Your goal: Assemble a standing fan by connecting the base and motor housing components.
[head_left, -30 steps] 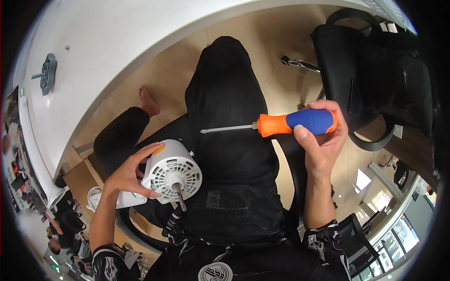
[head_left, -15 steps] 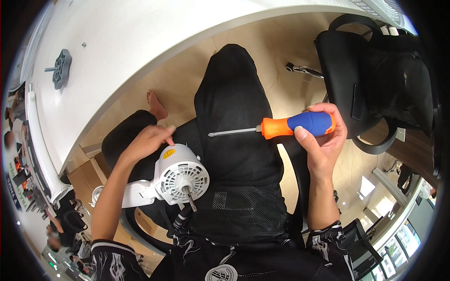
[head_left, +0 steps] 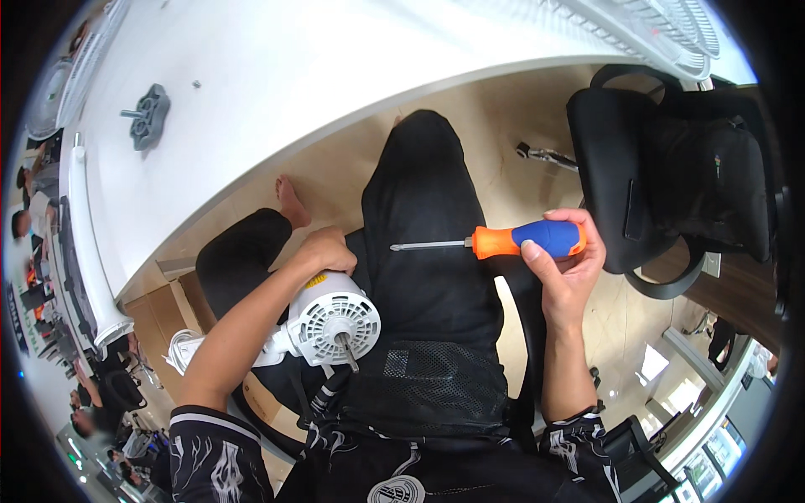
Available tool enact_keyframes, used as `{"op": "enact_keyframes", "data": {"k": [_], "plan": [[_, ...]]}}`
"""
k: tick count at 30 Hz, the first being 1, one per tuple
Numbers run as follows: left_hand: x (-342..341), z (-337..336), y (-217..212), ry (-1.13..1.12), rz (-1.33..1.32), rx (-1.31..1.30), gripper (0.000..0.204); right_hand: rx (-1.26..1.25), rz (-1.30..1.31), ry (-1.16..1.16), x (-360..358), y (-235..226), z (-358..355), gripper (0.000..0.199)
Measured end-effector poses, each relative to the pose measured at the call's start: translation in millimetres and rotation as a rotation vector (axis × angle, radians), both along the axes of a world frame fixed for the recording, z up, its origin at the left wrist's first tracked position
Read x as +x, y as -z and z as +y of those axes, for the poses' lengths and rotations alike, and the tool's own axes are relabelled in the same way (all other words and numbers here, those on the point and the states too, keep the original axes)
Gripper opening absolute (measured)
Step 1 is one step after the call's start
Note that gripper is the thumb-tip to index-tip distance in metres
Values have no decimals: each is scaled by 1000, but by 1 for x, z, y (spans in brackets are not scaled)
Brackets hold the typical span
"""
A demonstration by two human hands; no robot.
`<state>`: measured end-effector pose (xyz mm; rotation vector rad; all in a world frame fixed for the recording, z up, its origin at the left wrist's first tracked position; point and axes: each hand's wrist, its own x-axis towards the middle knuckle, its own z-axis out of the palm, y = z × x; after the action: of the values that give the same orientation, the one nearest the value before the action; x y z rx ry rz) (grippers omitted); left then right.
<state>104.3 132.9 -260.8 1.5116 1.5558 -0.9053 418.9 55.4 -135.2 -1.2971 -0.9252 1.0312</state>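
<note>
My right hand [head_left: 572, 270] is closed round the orange and blue handle of a screwdriver [head_left: 549, 240]. Its metal shaft points left across my lap, touching nothing at the tip. On my left thigh lies a white fan motor [head_left: 338, 323], its vented front and bare metal shaft tilted toward me. Curled over the motor's far end is my left hand [head_left: 325, 252], beside a yellow label; its fingertips are partly hidden behind the housing. A white neck runs from the motor under my left forearm, with a coiled white cord [head_left: 182, 350] at its end.
On the white table [head_left: 251, 109] lie a grey knob with a threaded stud [head_left: 149, 117], a tiny metal part [head_left: 197, 84] and a white pole [head_left: 88, 226]. Wire fan guards [head_left: 637, 38] stand at the far right. A black chair [head_left: 616, 176] holds a black bag [head_left: 713, 184]. Cardboard [head_left: 163, 323] sits at lower left.
My left hand has come down onto the motor's far end and curled over it. The screwdriver stays in my right hand, held at much the same angle. The whole view has shifted slightly.
</note>
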Motion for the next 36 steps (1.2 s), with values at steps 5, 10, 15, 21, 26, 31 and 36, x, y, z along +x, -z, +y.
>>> {"op": "enact_keyframes", "data": {"k": [5,10,15,21,26,31,36], "plan": [[7,-7,-7,-13,-2,60,35,-1,32,-2,-3,-4,-3,38],[-27,0,-30,-303,-448,31,21,-4,108,1,-10,-2,-9,33],[-58,-28,-114,-849,-1052,185,13,75,164,-63,-27,-21,-29,34],[-59,-86,-105,-1084,-1938,188,18,183,210,-176,-75,-25,-45,35],[-58,-108,-85,-1184,-2086,183,20,215,192,-229,-91,-17,-55,35],[-60,-114,-81,-1207,-2098,192,20,227,166,-228,-105,-9,-58,35],[-61,-111,-76,-1214,-2099,193,21,220,146,-206,-113,-4,-58,34]]}}
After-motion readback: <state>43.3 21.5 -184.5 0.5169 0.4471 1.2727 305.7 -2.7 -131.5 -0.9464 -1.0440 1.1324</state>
